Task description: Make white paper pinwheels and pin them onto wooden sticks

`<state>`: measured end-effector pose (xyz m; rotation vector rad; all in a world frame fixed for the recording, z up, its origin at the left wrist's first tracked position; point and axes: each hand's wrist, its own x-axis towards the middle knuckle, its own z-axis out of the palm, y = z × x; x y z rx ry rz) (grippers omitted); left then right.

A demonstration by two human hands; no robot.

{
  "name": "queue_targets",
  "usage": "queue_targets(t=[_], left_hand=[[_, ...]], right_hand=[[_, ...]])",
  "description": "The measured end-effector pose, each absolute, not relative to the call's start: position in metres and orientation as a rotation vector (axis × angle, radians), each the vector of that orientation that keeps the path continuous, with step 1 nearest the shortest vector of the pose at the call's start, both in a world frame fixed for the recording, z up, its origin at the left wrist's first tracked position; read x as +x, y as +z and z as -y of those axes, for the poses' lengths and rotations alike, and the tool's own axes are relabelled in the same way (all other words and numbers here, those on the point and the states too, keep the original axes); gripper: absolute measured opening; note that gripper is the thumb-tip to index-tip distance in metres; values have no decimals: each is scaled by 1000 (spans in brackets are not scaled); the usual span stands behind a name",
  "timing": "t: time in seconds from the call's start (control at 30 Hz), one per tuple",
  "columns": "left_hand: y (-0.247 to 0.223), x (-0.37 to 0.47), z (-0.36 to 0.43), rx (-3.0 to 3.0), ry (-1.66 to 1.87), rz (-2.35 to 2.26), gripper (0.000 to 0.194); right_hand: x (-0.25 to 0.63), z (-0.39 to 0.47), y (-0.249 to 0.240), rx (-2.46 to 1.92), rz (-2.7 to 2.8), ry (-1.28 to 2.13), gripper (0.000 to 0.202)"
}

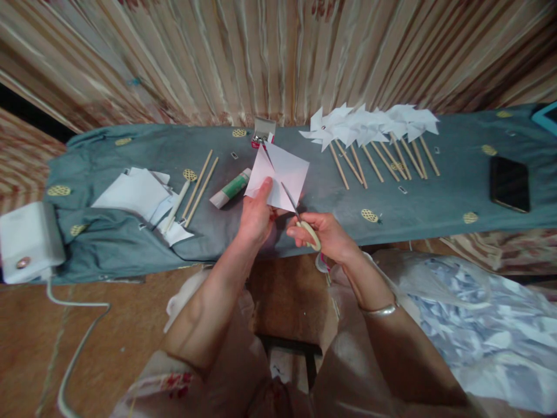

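Note:
My left hand [257,217] grips a white square of paper [289,168] by its near edge, thumb on top. One slit runs inward from the paper's upper left corner. In my right hand [324,235] is a pair of scissors [310,233] with cream handles, its blades lying over the paper's lower right part. Just left of the paper lies a green and white glue tube [230,188]. Behind it stands a small open red box [262,134] with shiny metal bits inside. To the right, several white paper pinwheels [374,125] on wooden sticks lie in a row.
On the grey-green cloth [331,209], loose paper sheets [134,194], a rolled paper stick [177,204] and two wooden sticks [199,184] lie left. A white corded box [30,241] sits far left, a black phone [510,184] far right. A bag of paper scraps [478,331] stands below right.

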<state>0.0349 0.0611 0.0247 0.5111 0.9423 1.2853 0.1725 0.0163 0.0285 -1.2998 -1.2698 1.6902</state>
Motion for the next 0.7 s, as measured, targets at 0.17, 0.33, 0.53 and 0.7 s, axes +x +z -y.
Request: queue_targets(t=[0.17, 0.33, 0.53, 0.7], left_hand=[[22, 35, -62, 561, 1313, -929, 35], [26, 36, -61, 561, 1298, -933, 37], [23, 34, -62, 552, 1315, -946, 37], [22, 29, -67, 507, 1366, -1001, 24]], right_hand=[[171, -16, 31, -1307, 1285, 1671, 39], [169, -16, 31, -1304, 1258, 1673, 39], [169, -17, 28, -1295, 1267, 1699, 39], [176, -15, 36, -1278, 1348, 1832, 44]])
